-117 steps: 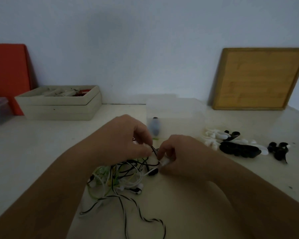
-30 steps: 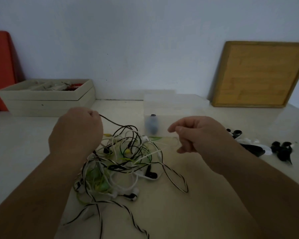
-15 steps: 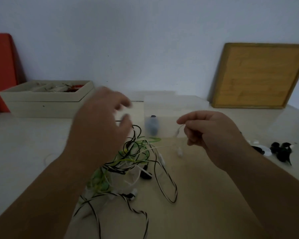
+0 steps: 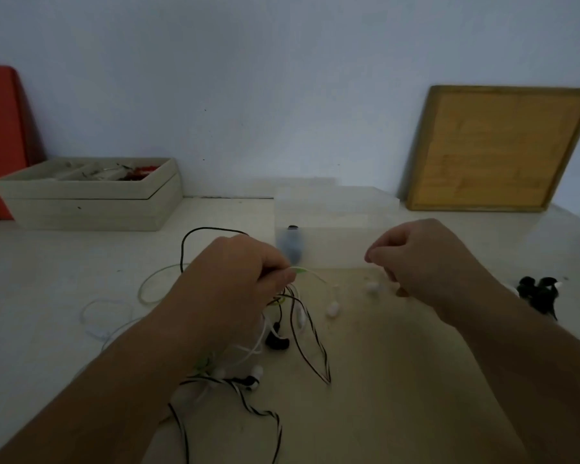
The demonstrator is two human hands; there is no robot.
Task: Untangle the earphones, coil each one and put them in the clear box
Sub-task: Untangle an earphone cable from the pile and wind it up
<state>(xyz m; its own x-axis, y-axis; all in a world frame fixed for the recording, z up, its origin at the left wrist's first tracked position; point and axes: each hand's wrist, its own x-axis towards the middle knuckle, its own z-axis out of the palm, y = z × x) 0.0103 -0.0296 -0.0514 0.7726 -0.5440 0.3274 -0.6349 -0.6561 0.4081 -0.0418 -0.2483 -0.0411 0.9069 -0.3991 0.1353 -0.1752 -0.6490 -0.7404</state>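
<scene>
A tangle of earphones (image 4: 292, 329) in black, white, green and striped cable lies on the pale table in front of me. My left hand (image 4: 235, 283) grips a bunch of cables at the top of the tangle, with a pale green cable (image 4: 307, 272) sticking out of its fingers to the right. My right hand (image 4: 426, 262) hovers to the right with curled fingers, pinching a thin white cable whose white earbuds (image 4: 370, 287) dangle below it. The clear box (image 4: 335, 212) stands just behind both hands, with a dark bluish coil (image 4: 290, 244) inside.
A beige compartment box (image 4: 87, 192) sits at the back left, beside a red board (image 4: 0, 139). A wooden board (image 4: 496, 149) leans on the wall at the back right. Black coiled earphones (image 4: 539, 293) lie at the right, partly behind my right arm.
My left hand let go of the black cable at the left, swung right and came down to grip the top of the tangle. My right hand stayed raised with the white cable.
</scene>
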